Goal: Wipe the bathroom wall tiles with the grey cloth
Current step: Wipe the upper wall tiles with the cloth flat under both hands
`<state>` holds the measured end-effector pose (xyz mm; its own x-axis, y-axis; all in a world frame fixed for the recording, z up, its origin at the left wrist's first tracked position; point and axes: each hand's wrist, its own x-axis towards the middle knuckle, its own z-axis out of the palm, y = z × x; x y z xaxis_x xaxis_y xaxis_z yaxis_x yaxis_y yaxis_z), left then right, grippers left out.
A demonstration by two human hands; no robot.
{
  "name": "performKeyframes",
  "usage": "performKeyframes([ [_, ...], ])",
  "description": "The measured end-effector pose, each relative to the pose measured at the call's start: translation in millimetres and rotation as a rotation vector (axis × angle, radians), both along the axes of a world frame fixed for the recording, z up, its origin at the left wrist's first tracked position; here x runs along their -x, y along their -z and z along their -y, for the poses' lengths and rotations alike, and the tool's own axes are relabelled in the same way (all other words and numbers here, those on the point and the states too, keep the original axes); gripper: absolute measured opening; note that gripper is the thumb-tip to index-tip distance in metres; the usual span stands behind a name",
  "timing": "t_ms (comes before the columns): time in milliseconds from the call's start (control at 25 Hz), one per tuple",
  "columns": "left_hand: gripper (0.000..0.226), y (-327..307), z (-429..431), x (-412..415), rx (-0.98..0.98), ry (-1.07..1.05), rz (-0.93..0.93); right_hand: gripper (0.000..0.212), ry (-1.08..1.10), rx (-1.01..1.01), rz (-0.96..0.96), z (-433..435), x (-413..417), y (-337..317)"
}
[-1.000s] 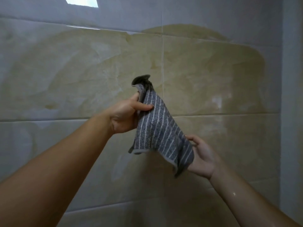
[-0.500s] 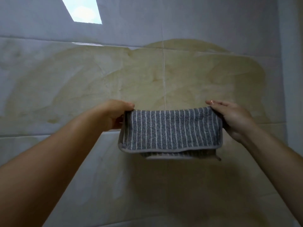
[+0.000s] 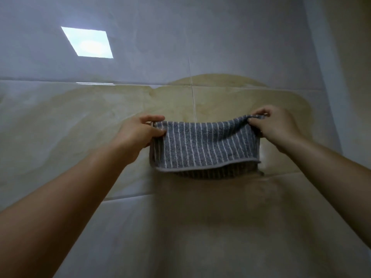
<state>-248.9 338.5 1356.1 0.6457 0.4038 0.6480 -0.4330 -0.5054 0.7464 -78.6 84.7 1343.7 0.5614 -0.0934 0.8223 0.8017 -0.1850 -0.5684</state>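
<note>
A grey cloth [image 3: 204, 145] with thin white stripes hangs folded in half in front of the glossy beige wall tiles [image 3: 80, 121]. My left hand [image 3: 138, 131] pinches its upper left corner. My right hand [image 3: 275, 125] pinches the upper right corner. The cloth is stretched level between both hands, its folded top edge sagging slightly, its back layer showing below the front hem. I cannot tell whether it touches the wall.
A bright window reflection [image 3: 88, 42] shines on the upper tile at the left. A vertical grout line [image 3: 193, 101] runs down behind the cloth. A side wall [image 3: 349, 57] meets the tiles at the right, forming a corner.
A second ago the cloth hung bunched between my left hand above and right hand below. Both hands have since spread it out level and folded, and the view tilted upward.
</note>
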Motion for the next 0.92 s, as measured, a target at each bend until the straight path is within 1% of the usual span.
performKeyframes([
  [120,0.019,-19,11,-18,-0.103,-0.046,0.060,0.007,0.099,-0.040,0.046,8,-25,-16],
  [200,0.013,-33,20,-30,-0.218,-0.109,0.074,0.008,0.122,-0.053,0.072,18,-43,-28],
  [240,0.012,-39,25,-39,-0.338,-0.200,0.088,0.011,0.133,-0.056,0.092,24,-54,-35],
  [320,0.008,-55,36,-54,-0.574,-0.466,0.117,0.018,0.230,-0.011,0.140,34,-74,-51],
  [360,0.008,-65,44,-61,-0.603,-0.573,0.131,0.020,0.320,0.029,0.166,40,-83,-61],
  [400,0.009,-75,52,-65,-0.576,-0.626,0.135,0.021,0.407,0.075,0.192,45,-89,-70],
  [440,0.011,-85,60,-70,-0.500,-0.627,0.126,0.021,0.454,0.117,0.200,50,-98,-79],
  [520,0.017,-104,79,-80,-0.228,-0.538,0.051,0.021,0.445,0.180,0.127,57,-113,-99],
  [560,0.019,-112,88,-87,-0.072,-0.496,-0.004,0.019,0.366,0.169,0.070,60,-120,-111],
  [600,0.020,-119,94,-92,0.054,-0.460,-0.044,0.019,0.213,0.117,-0.004,61,-126,-122],
  [680,0.014,-126,107,-100,0.194,-0.342,-0.037,0.016,-0.155,-0.040,-0.185,56,-135,-135],
  [720,0.013,-128,110,-104,0.227,-0.274,-0.010,0.011,-0.294,-0.089,-0.246,52,-141,-139],
  [760,0.015,-127,110,-110,0.239,-0.218,0.025,0.010,-0.372,-0.107,-0.282,46,-150,-142],
  [800,0.020,-124,109,-117,0.237,-0.185,0.067,0.010,-0.399,-0.123,-0.308,38,-159,-143],
  [840,0.025,-120,106,-127,0.220,-0.175,0.116,0.011,-0.372,-0.157,-0.316,30,-164,-142],
  [880,0.029,-114,104,-138,0.173,-0.199,0.181,0.012,-0.302,-0.210,-0.291,22,-165,-139],
  [920,0.031,-105,103,-150,0.098,-0.268,0.280,0.015,-0.209,-0.264,-0.205,14,-164,-132],
])
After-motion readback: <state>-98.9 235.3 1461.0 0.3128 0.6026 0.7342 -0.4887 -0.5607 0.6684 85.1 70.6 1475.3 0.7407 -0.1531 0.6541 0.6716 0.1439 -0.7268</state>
